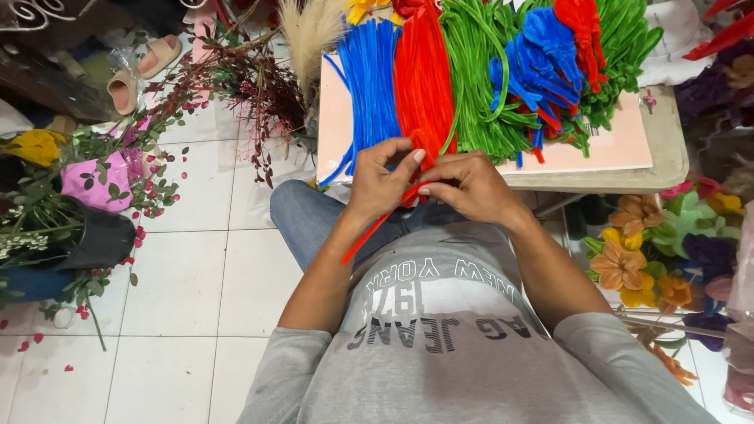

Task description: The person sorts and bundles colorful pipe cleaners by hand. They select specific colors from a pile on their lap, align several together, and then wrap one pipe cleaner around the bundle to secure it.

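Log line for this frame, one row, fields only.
left hand: pinching red fuzzy pipe cleaner | right hand: pinching same | behind: blue pipe cleaner bundle on pink board

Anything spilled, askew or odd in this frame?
Small red petals lie scattered on the white tiled floor by the potted plants, seemingly shed. Otherwise nothing stands out: both hands, left hand and right hand, work a red pipe cleaner.

Small table (667, 157) carries pink board (613, 145); blue, red, green pipe-cleaner bundles (471, 71) lie on board.

Red pipe cleaner (375, 229), thin and fuzzy, pinched at its upper end at frame centre, free end slanting down-left over the jeans.
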